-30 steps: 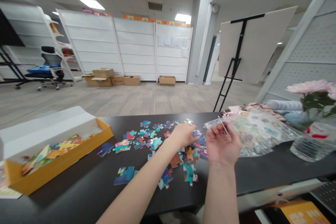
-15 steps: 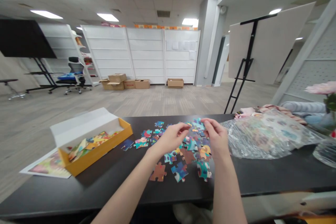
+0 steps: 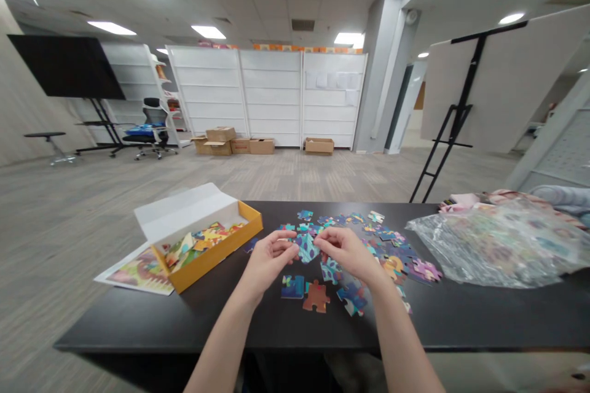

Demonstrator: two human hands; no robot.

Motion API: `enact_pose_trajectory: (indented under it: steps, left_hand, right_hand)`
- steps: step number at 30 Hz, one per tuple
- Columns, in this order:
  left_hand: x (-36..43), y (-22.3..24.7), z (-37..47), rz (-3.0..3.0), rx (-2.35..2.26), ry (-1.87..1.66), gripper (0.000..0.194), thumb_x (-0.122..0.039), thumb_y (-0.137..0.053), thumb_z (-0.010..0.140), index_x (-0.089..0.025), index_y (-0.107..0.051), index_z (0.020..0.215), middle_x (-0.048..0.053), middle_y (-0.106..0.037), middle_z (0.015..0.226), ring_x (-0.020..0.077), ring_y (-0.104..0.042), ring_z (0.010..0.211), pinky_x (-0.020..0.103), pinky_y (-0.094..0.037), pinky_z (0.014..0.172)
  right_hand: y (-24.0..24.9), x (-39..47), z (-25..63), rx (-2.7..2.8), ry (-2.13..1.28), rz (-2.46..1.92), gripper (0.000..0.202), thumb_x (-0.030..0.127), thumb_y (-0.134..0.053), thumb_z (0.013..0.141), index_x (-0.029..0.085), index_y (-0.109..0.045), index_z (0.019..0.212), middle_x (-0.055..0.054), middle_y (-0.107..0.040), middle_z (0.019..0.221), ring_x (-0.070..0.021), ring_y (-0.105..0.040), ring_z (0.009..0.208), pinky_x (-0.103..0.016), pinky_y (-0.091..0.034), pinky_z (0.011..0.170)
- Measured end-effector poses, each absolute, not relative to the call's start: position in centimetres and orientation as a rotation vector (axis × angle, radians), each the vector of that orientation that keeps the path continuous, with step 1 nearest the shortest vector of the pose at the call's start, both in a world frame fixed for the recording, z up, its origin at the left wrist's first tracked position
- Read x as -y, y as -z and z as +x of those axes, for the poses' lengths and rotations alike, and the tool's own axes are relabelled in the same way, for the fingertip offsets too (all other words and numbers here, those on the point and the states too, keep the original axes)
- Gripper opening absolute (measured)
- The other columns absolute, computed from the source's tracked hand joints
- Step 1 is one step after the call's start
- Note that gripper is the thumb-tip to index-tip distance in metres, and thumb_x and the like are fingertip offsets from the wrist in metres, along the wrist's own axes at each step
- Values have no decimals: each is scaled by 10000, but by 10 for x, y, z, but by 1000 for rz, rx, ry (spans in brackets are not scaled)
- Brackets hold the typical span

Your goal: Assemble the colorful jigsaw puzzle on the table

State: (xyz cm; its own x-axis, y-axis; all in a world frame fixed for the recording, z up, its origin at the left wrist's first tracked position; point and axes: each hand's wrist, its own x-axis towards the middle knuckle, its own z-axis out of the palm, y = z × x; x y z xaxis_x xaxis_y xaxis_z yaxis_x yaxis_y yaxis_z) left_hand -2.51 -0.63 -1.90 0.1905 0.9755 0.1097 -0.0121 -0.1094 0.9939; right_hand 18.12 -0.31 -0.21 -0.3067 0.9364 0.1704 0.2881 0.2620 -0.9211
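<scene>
A teal jigsaw puzzle piece with dark spots is between my two hands, above the black table. My right hand pinches its right edge between thumb and fingers. On its left edge, the thumb and curled fingers of my left hand are closed. Loose pieces lie around both hands: a brown piece and a blue one in front, a blue-and-white piece below my right wrist, and a pink-purple one to the right. My right hand and forearm hide part of the pile.
A yellow box with its white lid raised holds more pieces at the left, beside a printed picture sheet. Crumpled clear plastic covers the table's right side. The black tabletop ends at a near edge.
Both hands have come left and nearer one another, bringing the teal piece between them. The view has swung left, uncovering several puzzle pieces at the right.
</scene>
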Motion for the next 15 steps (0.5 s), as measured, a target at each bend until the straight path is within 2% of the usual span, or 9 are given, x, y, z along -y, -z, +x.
enact_pose_trajectory:
  steps: [3, 8, 11, 15]
  left_hand:
    - [6, 15, -40, 1448, -1022, -1107, 419, -399, -757, 770, -151, -638, 1087, 24, -709, 800, 159, -690, 738, 268, -529, 707]
    - [10, 12, -69, 1481, -1067, -1010, 519, -321, -739, 746, -194, -579, 1223, -32, -632, 780, 161, -702, 714, 269, -526, 684]
    - [13, 19, -86, 1499, -1083, -911, 485, -335, -737, 735, -179, -599, 1172, -12, -643, 797, 187, -714, 751, 286, -531, 691]
    - [16, 26, -101, 1519, -1128, -816, 461, -363, -731, 737, -162, -597, 1131, 21, -695, 797, 206, -717, 776, 304, -536, 706]
  right_hand:
    - [4, 2, 182, 1835, -1056, -1196, 211, 364, -592, 884, 185, -637, 783, -21, -691, 706, -144, -629, 604, -260, -480, 597]
    - [8, 3, 178, 2008, -750, -1385, 117, 249, -588, 876, 192, -676, 823, -35, -725, 774, -163, -658, 702, -276, -486, 676]
    - [8, 11, 165, 2185, -681, -1419, 98, 259, -654, 846, 201, -710, 903, -37, -727, 853, -179, -654, 767, -292, -483, 723]
    - [10, 22, 145, 2386, -716, -1390, 387, 309, -835, 691, 211, -718, 1047, -57, -688, 1057, -221, -632, 963, -304, -486, 833]
